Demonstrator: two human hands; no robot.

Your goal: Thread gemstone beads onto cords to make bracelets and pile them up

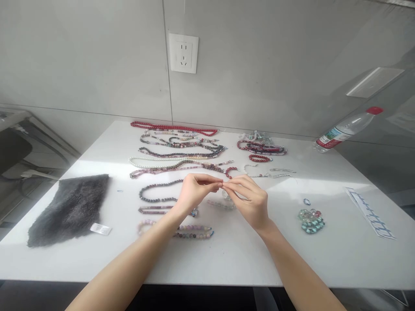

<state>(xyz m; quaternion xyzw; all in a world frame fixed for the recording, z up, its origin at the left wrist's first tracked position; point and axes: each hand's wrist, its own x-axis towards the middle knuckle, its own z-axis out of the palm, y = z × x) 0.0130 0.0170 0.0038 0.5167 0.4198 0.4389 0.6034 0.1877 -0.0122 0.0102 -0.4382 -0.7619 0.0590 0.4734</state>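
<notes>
My left hand (196, 190) and my right hand (250, 201) meet fingertip to fingertip above the middle of the white table (240, 259). Both are closed in a pinch, and whatever lies between the fingers is too small to make out. Just below them shows a blurred row of pale pink and clear beads (220, 204); whether it hangs from my fingers or lies on the table I cannot tell. A short red bead strand (231, 172) curves behind my fingertips. Under my left wrist lie a dark bead strand (145, 197) and a pastel bead strand (194, 236), partly hidden by my forearm.
Several bead strands, among them a long red one (175, 127), lie toward the wall. Dark fluffy cloth (71, 207) covers the left side. Rightward are green and clear beads (311, 225), a blue-marked paper strip (369, 214) and a tilted plastic bottle (348, 129).
</notes>
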